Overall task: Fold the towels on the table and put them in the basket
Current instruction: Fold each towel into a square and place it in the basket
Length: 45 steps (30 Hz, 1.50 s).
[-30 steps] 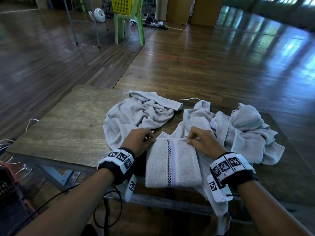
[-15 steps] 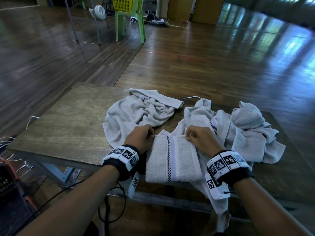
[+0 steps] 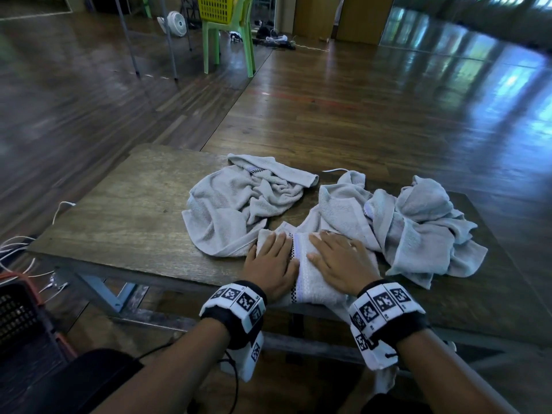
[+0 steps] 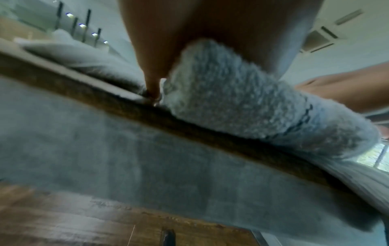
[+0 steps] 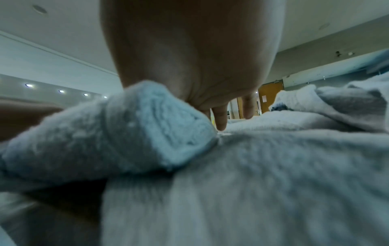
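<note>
A folded grey towel (image 3: 310,279) with a checked and lilac stripe lies at the near edge of the wooden table (image 3: 119,216). My left hand (image 3: 271,264) lies flat on its left half, fingers straight. My right hand (image 3: 337,261) presses flat on its right half. In the left wrist view the towel's thick folded edge (image 4: 242,103) bulges under my palm at the table edge. The right wrist view shows my fingers (image 5: 221,119) straight on the cloth (image 5: 252,166). A crumpled towel (image 3: 239,204) lies behind on the left, and a heap of towels (image 3: 418,225) on the right.
A dark basket (image 3: 21,321) with a red rim stands on the floor at the lower left, beside white cables (image 3: 18,252). Far behind, a green chair (image 3: 230,34) carries a yellow basket (image 3: 216,7). One towel end hangs over the table's front edge.
Both hands pinched the towel's far edge before; now they have let go and lie flat on the folded towel, drawn back toward me.
</note>
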Available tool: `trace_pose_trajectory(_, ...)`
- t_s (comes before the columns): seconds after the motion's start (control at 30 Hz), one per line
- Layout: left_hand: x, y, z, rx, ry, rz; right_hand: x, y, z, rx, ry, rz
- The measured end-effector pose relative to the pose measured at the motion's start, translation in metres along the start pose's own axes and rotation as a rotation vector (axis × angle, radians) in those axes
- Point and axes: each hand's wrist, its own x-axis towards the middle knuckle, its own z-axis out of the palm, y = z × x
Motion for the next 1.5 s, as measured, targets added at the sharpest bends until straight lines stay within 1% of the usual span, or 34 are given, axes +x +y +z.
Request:
trace_pose_trajectory(0.13, 0.005, -0.005, 0.011, -0.013, 0.025, -0.037, 0.001, 0.001, 0.012, 0.014, -0.009, 0.061)
trace_pose_trajectory(0.27, 0.012, -0.019, 0.010, -0.001, 0.021, -0.095, 0.001, 0.003, 0.013, 0.018, 0.002, 0.105)
trace_pose_trajectory(0.37, 0.008, -0.024, 0.003, 0.051, 0.015, -0.076, -0.001, 0.009, 0.008, 0.003, 0.025, 0.150)
trace_pose_trajectory(0.43, -0.001, -0.021, -0.006, 0.107, 0.066, -0.025, -0.004, 0.015, 0.001, 0.004, 0.078, 0.177)
trace_pose_trajectory(0.5, -0.011, -0.016, -0.014, 0.100, 0.179, -0.009, -0.006, 0.023, -0.007, 0.034, 0.175, 0.214)
trace_pose_trajectory(0.57, -0.017, -0.014, -0.019, 0.034, 0.270, -0.066, -0.008, 0.027, -0.014, 0.126, 0.273, 0.270)
trace_pose_trajectory(0.6, -0.018, -0.013, -0.021, -0.009, 0.269, -0.117, -0.008, 0.029, -0.015, 0.190, 0.285, 0.304)
trace_pose_trajectory(0.67, -0.017, -0.014, -0.024, -0.101, 0.186, -0.231, -0.007, 0.029, -0.014, 0.320, 0.219, 0.335)
trace_pose_trajectory(0.73, -0.013, -0.017, -0.024, -0.212, 0.106, -0.311, -0.006, 0.027, -0.008, 0.480, 0.134, 0.299)
trace_pose_trajectory(0.8, -0.010, -0.020, -0.022, -0.301, 0.060, -0.354, -0.005, 0.023, -0.004, 0.578, 0.099, 0.272)
trace_pose_trajectory(0.9, -0.008, -0.017, -0.023, -0.372, 0.007, -0.403, -0.003, 0.022, -0.001, 0.660, 0.091, 0.312)
trace_pose_trajectory(0.97, -0.006, -0.015, -0.025, -0.427, -0.016, -0.441, 0.000, 0.021, -0.001, 0.721, 0.040, 0.338)
trace_pose_trajectory(1.07, -0.001, -0.014, -0.025, -0.491, -0.017, -0.448, 0.003, 0.021, -0.001, 0.770, -0.011, 0.371)
trace_pose_trajectory(1.17, -0.001, -0.012, -0.026, -0.566, 0.037, -0.418, -0.001, 0.018, -0.006, 0.822, -0.027, 0.376)
trace_pose_trajectory(1.23, -0.001, -0.011, -0.026, -0.637, 0.073, -0.430, -0.002, 0.015, -0.011, 0.850, -0.033, 0.373)
trace_pose_trajectory(1.37, 0.000, -0.012, -0.025, -0.825, 0.098, -0.462, -0.005, 0.011, -0.021, 0.930, -0.059, 0.349)
trace_pose_trajectory(1.5, -0.005, -0.012, -0.028, -0.979, 0.086, -0.457, -0.014, 0.010, -0.028, 1.063, -0.092, 0.345)
